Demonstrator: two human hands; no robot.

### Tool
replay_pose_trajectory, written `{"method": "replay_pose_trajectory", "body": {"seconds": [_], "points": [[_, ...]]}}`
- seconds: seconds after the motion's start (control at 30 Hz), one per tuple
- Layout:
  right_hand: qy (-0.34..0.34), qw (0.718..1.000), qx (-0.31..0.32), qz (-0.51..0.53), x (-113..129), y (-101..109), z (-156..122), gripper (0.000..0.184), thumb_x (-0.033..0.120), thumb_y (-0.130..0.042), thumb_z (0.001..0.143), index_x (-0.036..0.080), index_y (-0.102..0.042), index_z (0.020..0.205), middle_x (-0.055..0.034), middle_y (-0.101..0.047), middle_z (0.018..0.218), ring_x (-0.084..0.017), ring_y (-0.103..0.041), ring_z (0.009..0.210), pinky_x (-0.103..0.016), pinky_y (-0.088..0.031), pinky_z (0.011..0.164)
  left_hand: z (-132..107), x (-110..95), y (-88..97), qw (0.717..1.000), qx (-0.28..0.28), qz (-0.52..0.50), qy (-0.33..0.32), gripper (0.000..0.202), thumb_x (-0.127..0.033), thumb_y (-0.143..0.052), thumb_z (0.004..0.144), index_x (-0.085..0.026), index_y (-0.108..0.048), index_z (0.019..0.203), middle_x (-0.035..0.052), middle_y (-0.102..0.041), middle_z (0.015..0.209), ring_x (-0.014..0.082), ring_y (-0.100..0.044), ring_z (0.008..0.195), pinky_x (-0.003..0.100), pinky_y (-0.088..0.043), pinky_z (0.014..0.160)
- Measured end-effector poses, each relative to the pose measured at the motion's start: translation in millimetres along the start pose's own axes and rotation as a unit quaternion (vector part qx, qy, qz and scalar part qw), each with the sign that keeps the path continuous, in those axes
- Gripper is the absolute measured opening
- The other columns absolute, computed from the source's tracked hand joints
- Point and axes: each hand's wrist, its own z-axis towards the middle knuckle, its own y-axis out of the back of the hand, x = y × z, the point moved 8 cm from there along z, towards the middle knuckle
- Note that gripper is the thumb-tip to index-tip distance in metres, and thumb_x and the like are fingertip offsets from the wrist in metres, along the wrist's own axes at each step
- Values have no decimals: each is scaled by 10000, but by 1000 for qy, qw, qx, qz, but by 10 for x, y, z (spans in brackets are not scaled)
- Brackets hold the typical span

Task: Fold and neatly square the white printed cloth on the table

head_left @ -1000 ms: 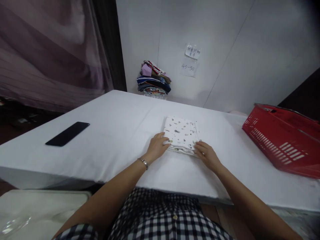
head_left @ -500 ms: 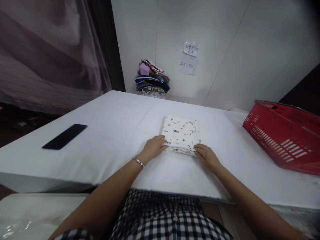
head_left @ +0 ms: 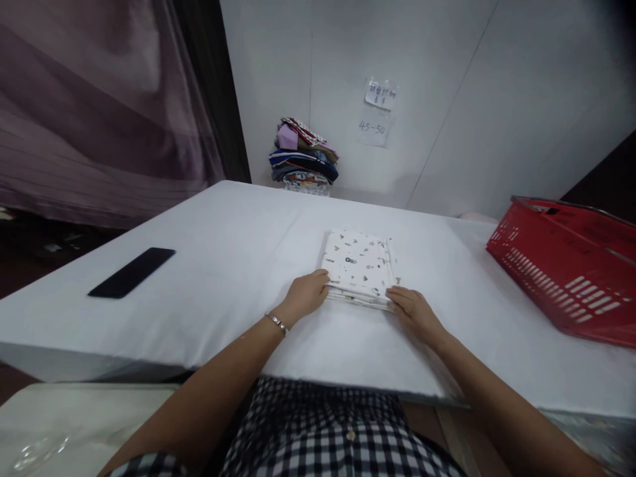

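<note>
A white cloth [head_left: 355, 260] with small scattered prints lies folded into a neat rectangle of several layers, flat on the white-covered table [head_left: 238, 265]. My left hand [head_left: 309, 293], with a silver bracelet on its wrist, grips the cloth's near left corner between thumb and fingers. At the near right corner, my right hand [head_left: 415, 313] has its fingers over the edge and its thumb low against the layers. Parts of both corners are hidden under the fingers.
A flat black rectangular object [head_left: 132, 273] lies on the table at left. The red plastic basket [head_left: 571, 271] stands at right. Beyond the far edge, folded clothes are stacked in a pile [head_left: 303, 159] by the wall. A white surface [head_left: 79, 424] sits below the table at lower left.
My left thumb has drawn in closer against the cloth's near corner. The cloth and my right hand stay almost in place; the view shifts slightly.
</note>
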Motion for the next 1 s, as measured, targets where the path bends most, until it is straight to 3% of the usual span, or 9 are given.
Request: {"method": "replay_pose_trajectory", "body": {"seconds": [0.2, 0.33, 0.47, 0.57, 0.67, 0.73, 0.83, 0.9, 1.0], "points": [[2, 999, -11, -32, -4, 157, 67, 279, 254, -402, 928, 233, -655, 1044, -51, -683, 1086, -219, -599, 1064, -452, -350, 975, -28, -28, -45, 1000, -1, 26, 4, 371, -116, -383, 802, -246, -607, 1068, -2, -517, 1320, 195, -602, 1011, 324, -484, 793], [41, 998, -5, -40, 51, 70, -19, 277, 206, -413, 920, 245, -653, 1054, -47, -679, 1101, -209, -586, 1089, -445, -331, 975, -78, -27, -82, 999, 12, 31, -7, 405, -115, -385, 815, -263, -580, 1137, 2, -488, 1356, 203, -576, 1072, 350, -476, 843], [29, 999, -2, -43, 48, 2, -71, 278, 236, -411, 929, 257, -643, 1081, -45, -670, 1120, -209, -580, 1097, -446, -342, 966, -79, -37, -39, 999, 16, 41, -13, 394, -100, -394, 805, -255, -604, 1100, 17, -515, 1328, 224, -556, 1094, 385, -459, 874], [23, 999, -7, -49, 95, 32, -62, 282, 255, -408, 927, 234, -645, 1077, -68, -668, 1119, -221, -578, 1097, -445, -365, 950, -44, -144, 52, 998, -9, 54, -39, 415, -80, -430, 768, -234, -598, 1114, 42, -516, 1324, 241, -443, 1224, 417, -374, 988], [10, 998, 9, -60, 165, 75, -30, 285, 212, -417, 898, 216, -643, 1070, -89, -661, 1125, -234, -571, 1102, -474, -342, 978, -22, -341, 80, 993, -33, 56, -100, 478, -121, -425, 803, -226, -492, 1265, 32, -398, 1427, 215, -247, 1358, 426, -184, 1114], [-3, 997, 43, -70, 212, 88, 4, 288, 160, -445, 844, 218, -642, 1045, -82, -662, 1123, -243, -564, 1109, -508, -306, 1004, -23, -433, -11, 989, -21, 58, -133, 460, -236, -406, 869, -211, -423, 1328, 44, -346, 1460, 215, -201, 1378, 431, -120, 1131], [-31, 992, 95, -82, 286, 112, 98, 252, 110, -467, 772, 211, -659, 900, -75, -690, 1044, -252, -588, 1062, -548, -266, 1022, -44, -432, -238, 987, 10, 68, -143, 561, -434, -429, 880, -175, -358, 1373, 95, -334, 1462, 250, -225, 1371, 440, -147, 1121], [-44, 991, 92, -81, 356, 156, 224, 226, 125, -449, 802, 207, -658, 833, -81, -696, 1002, -246, -602, 1029, -543, -265, 1028, -69, -407, -337, 985, 4, 75, -154, 599, -454, -445, 875, -179, -322, 1393, 98, -326, 1465, 250, -223, 1372, 435, -153, 1120], [-43, 997, 33, -54, 476, 200, 506, 282, 241, -397, 893, 189, -626, 1050, -119, -598, 1216, -251, -501, 1186, -485, -281, 1046, -94, -378, -384, 983, -14, 84, -165, 573, -423, -444, 887, -190, -318, 1395, 93, -326, 1466, 248, -230, 1370, 434, -157, 1120]]}}
